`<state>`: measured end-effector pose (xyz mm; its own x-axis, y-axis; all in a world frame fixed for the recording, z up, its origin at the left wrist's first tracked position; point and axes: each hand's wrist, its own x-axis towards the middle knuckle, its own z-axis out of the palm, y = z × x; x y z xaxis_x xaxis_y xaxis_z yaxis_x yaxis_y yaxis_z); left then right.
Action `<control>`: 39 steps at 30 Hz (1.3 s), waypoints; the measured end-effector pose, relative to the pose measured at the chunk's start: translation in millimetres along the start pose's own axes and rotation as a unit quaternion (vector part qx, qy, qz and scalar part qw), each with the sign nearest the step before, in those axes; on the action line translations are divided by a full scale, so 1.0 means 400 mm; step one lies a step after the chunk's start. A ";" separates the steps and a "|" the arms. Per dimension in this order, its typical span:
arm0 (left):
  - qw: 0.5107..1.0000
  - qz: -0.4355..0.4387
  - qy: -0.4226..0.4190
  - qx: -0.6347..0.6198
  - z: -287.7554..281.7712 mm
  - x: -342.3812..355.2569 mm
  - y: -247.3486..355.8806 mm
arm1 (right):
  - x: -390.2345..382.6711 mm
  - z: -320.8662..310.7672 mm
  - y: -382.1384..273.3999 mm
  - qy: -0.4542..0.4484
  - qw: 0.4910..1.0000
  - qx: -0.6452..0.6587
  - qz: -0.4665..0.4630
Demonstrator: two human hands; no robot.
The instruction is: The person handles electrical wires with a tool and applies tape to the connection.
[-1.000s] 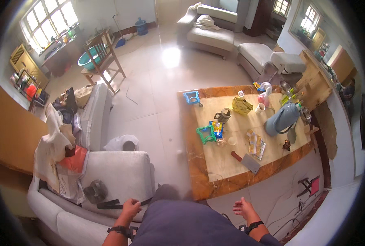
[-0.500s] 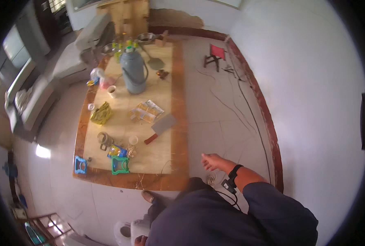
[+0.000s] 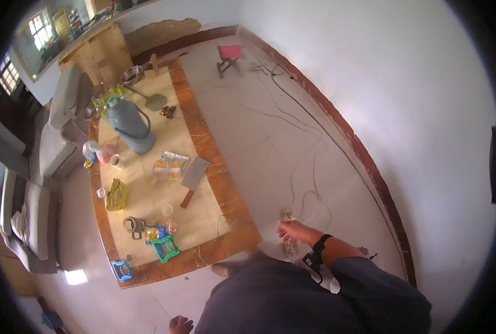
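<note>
My right hand point(image 3: 292, 230) hangs in the air to the right of the table's near end. Its fingers are loosely curled, and nothing shows in them. A dark strap point(image 3: 318, 249) circles that wrist. Behind the hand, a bundle of pale cable point(image 3: 288, 215) lies on the floor. My left hand point(image 3: 181, 324) is at the lower edge, by my dark clothing. Its fingers are bent in and hold nothing that I can see. Both hands are apart from the table point(image 3: 206, 146) with its brown marbled border.
On the table stand a grey-blue thermos flask point(image 3: 130, 127), a cleaver point(image 3: 195, 173), a yellow bag point(image 3: 116, 195), a metal mug point(image 3: 133, 225), and green point(image 3: 165, 249) and blue point(image 3: 122, 271) plastic frames. A red folding stool point(image 3: 229, 53) and cables point(image 3: 337, 142) are along the right wall. Grey sofas point(image 3: 58, 133) line the left.
My view has turned and shifted, so the table now sits tilted and further left. The left hand shows more. The right hand stays beside me, in much the same pose.
</note>
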<state>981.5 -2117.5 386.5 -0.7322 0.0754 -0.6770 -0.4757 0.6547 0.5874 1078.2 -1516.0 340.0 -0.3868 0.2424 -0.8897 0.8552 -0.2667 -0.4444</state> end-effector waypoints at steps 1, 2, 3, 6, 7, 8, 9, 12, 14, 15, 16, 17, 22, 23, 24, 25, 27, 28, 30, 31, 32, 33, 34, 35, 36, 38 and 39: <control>0.993 -0.063 0.010 -0.102 0.009 -0.013 0.054 | 0.007 -0.008 0.012 -0.003 1.000 0.023 0.002; 0.971 -0.124 0.020 -0.202 0.015 -0.015 0.090 | 0.014 -0.017 0.024 -0.003 0.999 0.035 0.001; 0.973 -0.120 0.023 -0.194 0.004 -0.010 0.071 | 0.014 -0.013 0.020 -0.011 0.999 0.044 -0.016; 0.957 0.183 -0.023 0.225 -0.024 0.013 0.003 | 0.035 -0.016 0.027 -0.026 0.997 0.072 -0.030; 0.973 0.128 -0.023 0.193 -0.020 0.021 0.008 | 0.037 -0.025 0.039 -0.031 0.995 0.087 -0.029; 0.984 0.073 -0.023 0.159 -0.016 0.026 0.010 | 0.038 -0.037 0.053 -0.033 0.995 0.095 -0.028; 0.992 0.016 -0.022 0.125 -0.004 0.023 0.035 | 0.037 -0.049 0.066 -0.031 0.994 0.104 -0.029; 0.992 0.056 0.006 0.114 0.027 -0.006 0.119 | 0.031 -0.090 0.120 -0.033 0.990 0.133 -0.031; 0.978 0.040 -0.013 0.203 0.054 -0.021 0.239 | 0.038 -0.116 0.164 -0.041 0.987 0.150 -0.029; 0.959 0.025 -0.028 0.281 0.055 -0.047 0.271 | 0.044 -0.129 0.183 -0.023 0.984 0.176 -0.024; 0.918 0.207 -0.015 0.338 0.028 0.036 0.169 | 0.049 -0.142 0.206 -0.007 0.979 0.201 -0.017; 0.844 0.374 0.005 0.384 -0.017 0.081 0.052 | 0.053 -0.156 0.203 -0.016 0.977 0.212 -0.015; 0.985 -0.047 0.030 0.161 0.185 -0.055 0.485 | 0.020 -0.216 0.319 0.026 0.963 0.265 0.047; 0.989 -0.048 0.046 0.133 0.175 -0.072 0.470 | -0.024 -0.206 0.267 0.034 0.967 0.253 0.025; 0.985 -0.047 0.035 0.162 0.177 -0.072 0.470 | -0.020 -0.212 0.297 0.042 0.962 0.267 0.036; 0.980 -0.045 0.030 0.190 0.167 -0.067 0.461 | -0.022 -0.207 0.305 0.038 0.960 0.271 0.050; 0.979 0.009 0.005 0.204 0.144 -0.064 0.413 | -0.029 -0.199 0.326 0.040 0.953 0.296 0.059; 0.977 -0.007 -0.005 0.211 0.151 -0.066 0.424 | -0.027 -0.198 0.354 0.031 0.950 0.307 0.051; 0.978 -0.046 -0.001 0.204 0.185 -0.076 0.472 | -0.039 -0.195 0.382 0.034 0.946 0.316 0.064; 0.977 -0.047 -0.004 0.208 0.195 -0.080 0.487 | -0.044 -0.193 0.393 0.037 0.943 0.323 0.069; 0.983 -0.053 -0.005 0.176 0.203 -0.082 0.498 | -0.046 -0.193 0.403 0.037 0.942 0.325 0.072; 0.988 -0.060 -0.003 0.142 0.207 -0.089 0.505 | -0.047 -0.189 0.412 0.029 0.941 0.326 0.081; 0.988 -0.062 -0.001 0.142 0.211 -0.098 0.516 | -0.049 -0.187 0.416 0.021 0.941 0.326 0.089; 0.987 -0.056 0.000 0.153 0.215 -0.106 0.527 | -0.053 -0.185 0.416 0.019 0.942 0.324 0.089; 0.986 -0.050 0.008 0.158 0.218 -0.114 0.530 | -0.053 -0.186 0.399 0.018 0.947 0.311 0.075; 0.986 -0.054 0.003 0.157 0.207 -0.125 0.519 | -0.045 -0.187 0.381 0.009 0.957 0.285 0.052; 0.985 -0.056 -0.009 0.161 0.200 -0.128 0.513 | -0.044 -0.191 0.385 0.013 0.956 0.287 0.055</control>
<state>960.3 -1927.0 506.1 -0.6735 0.0014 -0.7392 -0.3707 0.8645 0.3394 1243.0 -1490.0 295.2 -0.2915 0.2042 -0.9345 0.5567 -0.7583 -0.3393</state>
